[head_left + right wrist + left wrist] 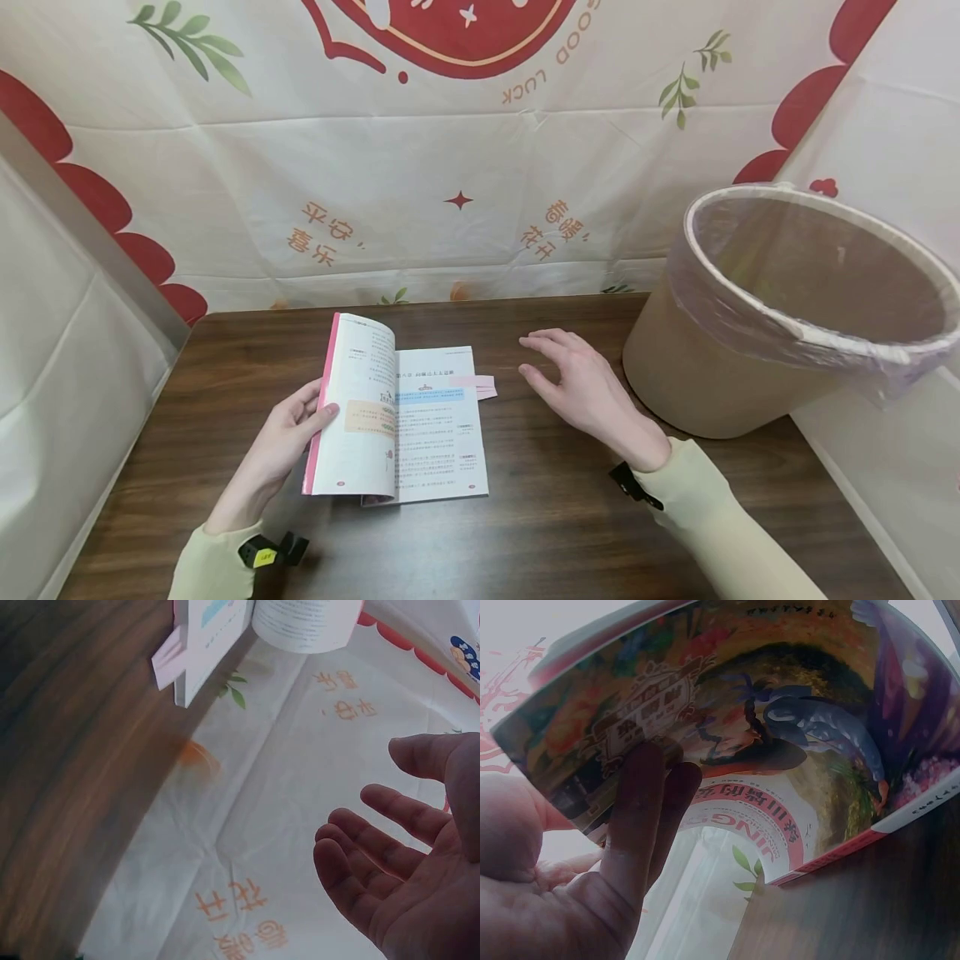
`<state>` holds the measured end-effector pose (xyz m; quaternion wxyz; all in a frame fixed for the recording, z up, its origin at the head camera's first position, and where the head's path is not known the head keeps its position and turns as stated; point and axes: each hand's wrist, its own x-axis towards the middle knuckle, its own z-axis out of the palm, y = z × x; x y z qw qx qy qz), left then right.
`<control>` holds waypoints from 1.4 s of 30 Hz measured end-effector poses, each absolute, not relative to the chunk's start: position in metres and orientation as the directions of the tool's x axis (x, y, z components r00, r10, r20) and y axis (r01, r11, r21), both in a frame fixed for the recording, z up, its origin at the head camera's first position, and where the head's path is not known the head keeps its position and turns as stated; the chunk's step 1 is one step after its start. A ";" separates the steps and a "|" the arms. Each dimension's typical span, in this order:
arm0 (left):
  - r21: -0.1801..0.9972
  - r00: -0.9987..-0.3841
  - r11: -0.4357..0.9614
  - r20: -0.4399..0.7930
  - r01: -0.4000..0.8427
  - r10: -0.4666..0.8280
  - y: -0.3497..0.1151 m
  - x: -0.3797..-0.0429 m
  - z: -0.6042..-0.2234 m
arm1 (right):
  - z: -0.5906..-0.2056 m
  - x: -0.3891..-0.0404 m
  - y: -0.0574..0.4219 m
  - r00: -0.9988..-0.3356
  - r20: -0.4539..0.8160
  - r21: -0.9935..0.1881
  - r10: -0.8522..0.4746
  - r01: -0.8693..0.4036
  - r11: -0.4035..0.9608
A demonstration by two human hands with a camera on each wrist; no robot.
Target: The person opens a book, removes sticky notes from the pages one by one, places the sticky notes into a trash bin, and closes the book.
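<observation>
An open paperback book (442, 433) lies on the brown wooden table, its left part lifted and curved. My left hand (288, 433) grips that left edge, the thumb on the page and the other fingers behind the cover. In the left wrist view the fingers press against the illustrated cover (817, 727). Pink sticky tabs (486, 386) jut from the book's right edge and show in the right wrist view too. My right hand (581, 387) hovers to the right of the book, apart from it, with fingers loosely extended and nothing held.
A beige bin (697, 375) with a clear purplish liner stands at the right, close to my right forearm. Behind the wooden table (525, 533) hangs a white printed cloth (420, 167). More white cloth (60, 350) borders the left side.
</observation>
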<state>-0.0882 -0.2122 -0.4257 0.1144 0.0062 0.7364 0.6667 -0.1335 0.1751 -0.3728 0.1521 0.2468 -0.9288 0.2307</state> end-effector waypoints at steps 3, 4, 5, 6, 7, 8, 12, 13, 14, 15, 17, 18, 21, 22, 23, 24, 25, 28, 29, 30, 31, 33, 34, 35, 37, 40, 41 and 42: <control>0.983 -0.974 0.113 -0.163 -0.146 0.159 -0.212 -0.088 -0.426 | -0.378 -0.134 0.173 -0.833 0.392 -0.355 -0.390 -0.528 0.771; 0.983 -0.974 0.113 -0.164 -0.147 0.158 -0.212 -0.088 -0.426 | -0.380 -0.134 0.172 -0.834 0.391 -0.356 -0.390 -0.528 0.771; 0.983 -0.974 0.112 -0.165 -0.148 0.157 -0.212 -0.088 -0.426 | -0.382 -0.134 0.171 -0.834 0.390 -0.354 -0.390 -0.527 0.773; 0.982 -0.974 0.111 -0.166 -0.150 0.156 -0.211 -0.088 -0.425 | -0.384 -0.134 0.171 -0.835 0.387 -0.352 -0.391 -0.526 0.774; 0.982 -0.974 0.111 -0.168 -0.152 0.154 -0.211 -0.088 -0.425 | -0.386 -0.134 0.170 -0.836 0.383 -0.352 -0.392 -0.525 0.775; 0.982 -0.974 0.110 -0.169 -0.154 0.154 -0.211 -0.087 -0.425 | -0.389 -0.135 0.169 -0.837 0.379 -0.351 -0.394 -0.524 0.776; 0.981 -0.974 0.107 -0.174 -0.159 0.148 -0.211 -0.087 -0.425 | -0.397 -0.135 0.166 -0.840 0.352 -0.344 -0.414 -0.527 0.777; 0.981 -0.974 0.108 -0.174 -0.159 0.146 -0.210 -0.087 -0.425 | -0.399 -0.135 0.165 -0.841 0.346 -0.343 -0.416 -0.527 0.778; 0.981 -0.974 0.109 -0.173 -0.158 0.146 -0.210 -0.087 -0.426 | -0.401 -0.136 0.164 -0.842 0.341 -0.343 -0.418 -0.526 0.779; 0.981 -0.974 0.111 -0.172 -0.157 0.146 -0.210 -0.087 -0.426 | -0.403 -0.136 0.164 -0.843 0.337 -0.343 -0.419 -0.524 0.780; 0.982 -0.975 0.112 -0.170 -0.154 0.145 -0.210 -0.087 -0.426 | -0.406 -0.136 0.163 -0.847 0.328 -0.343 -0.418 -0.519 0.783; 0.982 -0.975 0.113 -0.168 -0.153 0.145 -0.210 -0.087 -0.426 | -0.408 -0.137 0.162 -0.849 0.324 -0.343 -0.417 -0.517 0.784; 0.983 -0.976 0.110 -0.162 -0.147 0.148 -0.211 -0.087 -0.427 | -0.412 -0.138 0.160 -0.852 0.313 -0.344 -0.419 -0.514 0.786; 0.983 -0.976 0.109 -0.160 -0.145 0.149 -0.211 -0.087 -0.428 | -0.413 -0.138 0.159 -0.852 0.311 -0.346 -0.422 -0.515 0.784; 0.984 -0.976 0.107 -0.159 -0.143 0.151 -0.211 -0.087 -0.428 | -0.415 -0.139 0.158 -0.851 0.310 -0.347 -0.425 -0.517 0.783; 0.984 -0.976 0.106 -0.157 -0.141 0.152 -0.211 -0.087 -0.428 | -0.416 -0.139 0.157 -0.850 0.308 -0.347 -0.428 -0.519 0.781; 0.984 -0.976 0.105 -0.156 -0.141 0.153 -0.211 -0.087 -0.427 | -0.418 -0.140 0.156 -0.849 0.306 -0.347 -0.431 -0.521 0.780; 0.985 -0.976 0.104 -0.155 -0.140 0.153 -0.211 -0.087 -0.427 | -0.423 -0.143 0.153 -0.850 0.296 -0.345 -0.436 -0.520 0.781; 0.985 -0.976 0.104 -0.155 -0.140 0.153 -0.211 -0.087 -0.427 | -0.424 -0.143 0.153 -0.852 0.290 -0.343 -0.436 -0.518 0.784; 0.985 -0.976 0.104 -0.155 -0.140 0.153 -0.210 -0.087 -0.426 | -0.425 -0.144 0.152 -0.854 0.284 -0.345 -0.436 -0.515 0.785; 0.985 -0.976 0.103 -0.155 -0.140 0.153 -0.210 -0.086 -0.426 | -0.426 -0.144 0.151 -0.856 0.278 -0.344 -0.436 -0.512 0.787; 0.985 -0.976 0.103 -0.155 -0.140 0.152 -0.210 -0.086 -0.426 | -0.428 -0.145 0.150 -0.859 0.269 -0.344 -0.436 -0.509 0.789; 0.985 -0.976 0.104 -0.154 -0.139 0.151 -0.210 -0.086 -0.426 | -0.429 -0.146 0.150 -0.859 0.266 -0.344 -0.437 -0.508 0.790; 0.985 -0.977 0.104 -0.153 -0.138 0.150 -0.210 -0.086 -0.426 | -0.430 -0.147 0.149 -0.861 0.263 -0.344 -0.436 -0.506 0.791; 0.985 -0.977 0.107 -0.154 -0.139 0.149 -0.210 -0.086 -0.426 | -0.433 -0.149 0.148 -0.862 0.258 -0.340 -0.437 -0.504 0.794; 0.984 -0.977 0.113 -0.154 -0.138 0.147 -0.210 -0.086 -0.426 | -0.437 -0.152 0.146 -0.868 0.242 -0.332 -0.435 -0.495 0.803; 0.984 -0.977 0.113 -0.155 -0.139 0.147 -0.210 -0.086 -0.426 | -0.438 -0.153 0.146 -0.870 0.235 -0.329 -0.433 -0.491 0.807; 0.984 -0.977 0.114 -0.155 -0.139 0.148 -0.210 -0.086 -0.426 | -0.440 -0.154 0.145 -0.873 0.227 -0.329 -0.432 -0.487 0.809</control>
